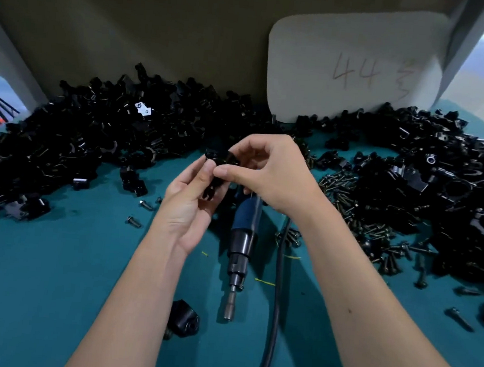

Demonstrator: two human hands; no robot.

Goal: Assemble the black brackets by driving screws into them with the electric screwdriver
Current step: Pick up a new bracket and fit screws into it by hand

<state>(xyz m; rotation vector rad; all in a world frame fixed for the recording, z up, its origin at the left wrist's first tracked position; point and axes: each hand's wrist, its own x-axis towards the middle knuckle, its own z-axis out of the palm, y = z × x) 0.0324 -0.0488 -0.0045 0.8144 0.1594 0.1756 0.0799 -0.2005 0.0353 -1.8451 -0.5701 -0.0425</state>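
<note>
Both hands meet above the middle of the teal table [49, 298]. Left hand [186, 204], palm up, fingers curled around a black bracket [216, 178]; thumb on its upper edge. Right hand [268, 174] comes over from the right, thumb and forefinger pinched closed on the top of the same bracket. Whether a screw sits between those fingertips: cannot tell, too dark and blurred.

Screwdriver [241, 242] lies flat on the table under the hands, untouched, blue grip far, metal bit pointing toward the person. Its black cable [275, 303] runs down just right of it.

One lone black part [183, 318] rests near the bit's tip, to its left.

Big bracket pile [78, 134] heaped left and across the back. Second heap [454, 187] at right. Screws [358, 211] scattered thick between right hand and right heap; a few strays left of the hands.

White card [356, 64] marked "44" leans on the back wall.
</note>
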